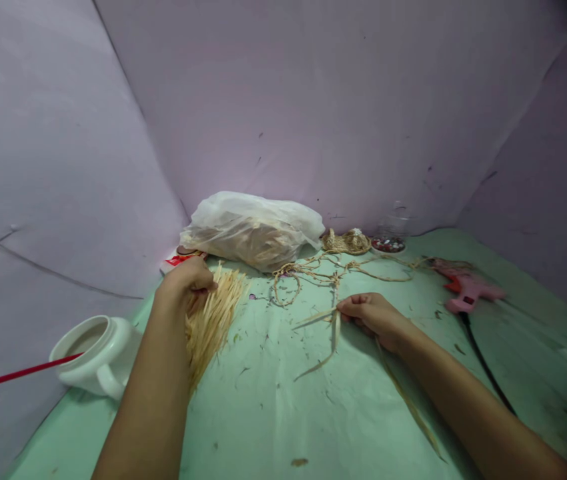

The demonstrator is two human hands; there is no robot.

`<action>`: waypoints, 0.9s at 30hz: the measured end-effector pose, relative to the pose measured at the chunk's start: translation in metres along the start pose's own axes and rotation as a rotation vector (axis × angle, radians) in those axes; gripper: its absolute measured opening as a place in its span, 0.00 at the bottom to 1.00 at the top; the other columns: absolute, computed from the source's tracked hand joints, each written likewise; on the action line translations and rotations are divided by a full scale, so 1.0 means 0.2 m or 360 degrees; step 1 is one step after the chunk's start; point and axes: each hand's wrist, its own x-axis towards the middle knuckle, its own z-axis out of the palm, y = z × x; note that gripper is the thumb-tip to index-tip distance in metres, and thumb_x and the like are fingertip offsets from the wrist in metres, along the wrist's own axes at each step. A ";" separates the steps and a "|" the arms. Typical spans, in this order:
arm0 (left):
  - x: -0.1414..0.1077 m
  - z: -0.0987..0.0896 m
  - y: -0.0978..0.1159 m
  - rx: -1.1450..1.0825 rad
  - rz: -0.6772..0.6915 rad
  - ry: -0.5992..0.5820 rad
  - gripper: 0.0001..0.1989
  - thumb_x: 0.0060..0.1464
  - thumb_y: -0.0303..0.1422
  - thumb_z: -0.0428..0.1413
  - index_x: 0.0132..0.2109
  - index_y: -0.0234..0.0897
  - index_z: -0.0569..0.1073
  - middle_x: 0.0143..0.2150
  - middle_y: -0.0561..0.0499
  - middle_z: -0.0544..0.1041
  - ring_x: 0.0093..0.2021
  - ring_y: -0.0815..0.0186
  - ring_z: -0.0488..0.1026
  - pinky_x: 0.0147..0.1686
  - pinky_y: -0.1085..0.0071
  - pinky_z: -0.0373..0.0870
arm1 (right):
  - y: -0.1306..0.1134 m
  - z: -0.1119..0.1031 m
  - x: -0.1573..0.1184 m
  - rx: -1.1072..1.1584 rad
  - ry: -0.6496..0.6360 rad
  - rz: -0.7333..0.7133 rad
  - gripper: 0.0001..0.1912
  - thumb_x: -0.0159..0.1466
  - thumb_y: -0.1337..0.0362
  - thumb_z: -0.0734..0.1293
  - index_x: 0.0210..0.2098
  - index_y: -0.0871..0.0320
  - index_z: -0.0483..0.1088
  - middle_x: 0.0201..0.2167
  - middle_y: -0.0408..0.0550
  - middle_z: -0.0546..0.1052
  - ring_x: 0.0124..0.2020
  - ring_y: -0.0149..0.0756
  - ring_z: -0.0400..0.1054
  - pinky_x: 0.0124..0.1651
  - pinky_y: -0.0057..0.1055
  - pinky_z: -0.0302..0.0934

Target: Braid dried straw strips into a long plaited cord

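Note:
My left hand is over the top of a bundle of pale dry straw strips, its fingers curled; what they pinch is too small to make out. My right hand pinches the end of a braided straw cord, from which loose strands spread to the left and downward. One long strand hangs from under my right hand toward the front. Behind, the thin twisted cord lies in loops on the green surface.
A white plastic bag, small woven straw pieces and a clear container stand along the wall. A white pitcher holding a red stick is at left. A pink glue gun with a black cable lies right on the green table.

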 end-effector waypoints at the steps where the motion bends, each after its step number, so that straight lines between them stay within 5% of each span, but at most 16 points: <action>1: -0.02 -0.02 0.02 -0.0001 -0.0029 0.0000 0.11 0.31 0.24 0.58 0.14 0.34 0.62 0.11 0.53 0.62 0.17 0.69 0.62 0.19 0.75 0.57 | 0.00 0.00 0.00 0.0002 -0.0001 -0.0007 0.07 0.47 0.65 0.64 0.17 0.60 0.63 0.08 0.35 0.54 0.10 0.21 0.40 0.16 0.25 0.30; 7: -0.13 -0.09 0.08 -0.0369 0.0248 -0.0085 0.10 0.38 0.29 0.57 0.17 0.33 0.64 0.13 0.55 0.61 0.16 0.75 0.57 0.17 0.78 0.54 | 0.00 0.00 -0.01 0.0011 -0.0026 -0.0046 0.07 0.47 0.65 0.64 0.16 0.61 0.62 0.08 0.35 0.53 0.10 0.20 0.39 0.16 0.25 0.30; 14: -0.18 -0.07 0.18 -0.0803 0.0684 -0.0489 0.11 0.43 0.35 0.55 0.20 0.32 0.67 0.20 0.51 0.68 0.16 0.78 0.57 0.16 0.79 0.48 | -0.01 0.00 -0.01 -0.0002 0.0008 -0.0051 0.07 0.47 0.66 0.63 0.16 0.61 0.64 0.05 0.34 0.51 0.10 0.21 0.39 0.15 0.24 0.30; 17: -0.21 0.08 0.32 -0.0797 0.0674 -0.0716 0.10 0.42 0.35 0.55 0.22 0.31 0.70 0.21 0.49 0.70 0.16 0.77 0.58 0.15 0.79 0.49 | -0.01 -0.01 -0.01 0.0012 0.0016 -0.0090 0.06 0.47 0.67 0.63 0.16 0.61 0.64 0.06 0.35 0.53 0.10 0.21 0.40 0.15 0.24 0.31; 22: -0.33 0.47 0.58 -0.0487 0.0539 -0.0982 0.06 0.37 0.30 0.53 0.20 0.31 0.70 0.16 0.52 0.68 0.13 0.76 0.57 0.14 0.77 0.52 | -0.01 -0.02 -0.01 0.0062 -0.0025 -0.0119 0.06 0.48 0.66 0.63 0.17 0.62 0.66 0.06 0.35 0.55 0.10 0.20 0.40 0.14 0.24 0.31; 27: -0.35 0.71 0.62 -0.0378 0.0476 -0.0985 0.04 0.36 0.26 0.50 0.18 0.32 0.66 0.13 0.53 0.64 0.12 0.74 0.57 0.13 0.76 0.51 | -0.01 -0.01 -0.01 0.0095 -0.0053 -0.0097 0.05 0.47 0.68 0.61 0.16 0.62 0.65 0.05 0.34 0.53 0.09 0.20 0.39 0.14 0.23 0.31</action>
